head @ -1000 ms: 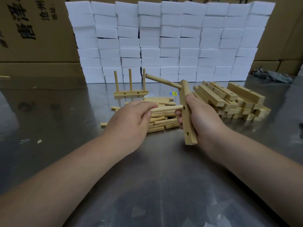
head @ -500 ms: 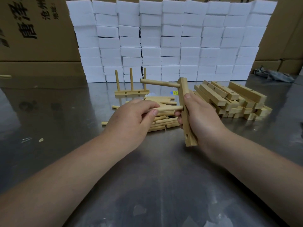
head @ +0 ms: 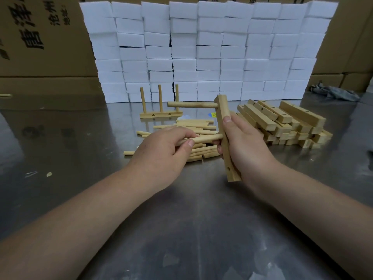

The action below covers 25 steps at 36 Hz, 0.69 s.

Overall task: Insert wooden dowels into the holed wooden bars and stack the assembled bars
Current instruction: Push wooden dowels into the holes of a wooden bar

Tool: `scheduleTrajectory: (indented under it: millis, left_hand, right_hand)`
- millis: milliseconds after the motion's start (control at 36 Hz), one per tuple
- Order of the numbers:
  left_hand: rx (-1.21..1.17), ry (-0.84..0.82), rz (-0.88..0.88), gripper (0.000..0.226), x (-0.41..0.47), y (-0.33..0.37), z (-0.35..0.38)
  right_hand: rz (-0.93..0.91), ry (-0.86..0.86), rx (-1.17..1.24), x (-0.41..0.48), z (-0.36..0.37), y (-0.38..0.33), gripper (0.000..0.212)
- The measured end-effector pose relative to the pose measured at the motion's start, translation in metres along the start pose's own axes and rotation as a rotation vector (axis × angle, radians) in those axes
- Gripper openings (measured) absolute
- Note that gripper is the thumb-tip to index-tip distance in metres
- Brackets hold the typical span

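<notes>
Centre of frame: the right hand (head: pixel 244 144) grips a bar (head: pixel 222 110) held nearly upright, thumb on its front face, fingers curled behind. The left hand (head: pixel 163 146) pinches a dowel (head: pixel 207 137) whose tip meets the bar's middle. A second dowel (head: pixel 191 104) juts leftward from the bar's top. The hands partly hide the loose dowels (head: pixel 193 126) behind them on the table (head: pixel 181 219). A pile of bars (head: pixel 282 122) lies at right, and a finished bar (head: pixel 161 114) with three upright dowels stands before the white blocks (head: pixel 201 51).
</notes>
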State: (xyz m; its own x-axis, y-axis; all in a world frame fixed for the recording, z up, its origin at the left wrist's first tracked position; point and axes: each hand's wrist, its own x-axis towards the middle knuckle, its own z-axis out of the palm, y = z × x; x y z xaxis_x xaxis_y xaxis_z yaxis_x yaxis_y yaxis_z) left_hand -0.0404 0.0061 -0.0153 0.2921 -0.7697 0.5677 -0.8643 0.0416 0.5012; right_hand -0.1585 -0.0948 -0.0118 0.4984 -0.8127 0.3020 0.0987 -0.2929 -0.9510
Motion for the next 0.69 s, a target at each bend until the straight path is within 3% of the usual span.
scheduleTrajectory:
  millis: [250,361,500,556,694]
  left_hand:
    - [-0.149,-0.016,-0.111,0.011,0.001,0.000,0.000]
    - [-0.232,-0.042,-0.204,0.025,0.003,0.001,0.000]
    - [-0.341,-0.136,-0.312,0.023,0.006,-0.001,0.001]
    - [-0.402,-0.169,-0.299,0.022,0.006,0.001,0.000]
    - [-0.265,-0.120,-0.187,0.023,0.004,0.005,-0.003]
  right_hand:
    - [-0.087,-0.082,-0.004,-0.006,0.001,-0.004,0.023]
    - [-0.109,-0.104,-0.016,-0.007,0.001,-0.005,0.025]
    - [-0.128,-0.155,-0.046,-0.010,0.000,-0.005,0.027]
    - [-0.113,-0.156,-0.043,-0.010,0.001,-0.005,0.027]
    - [-0.077,-0.142,-0.051,-0.012,-0.002,-0.005,0.032]
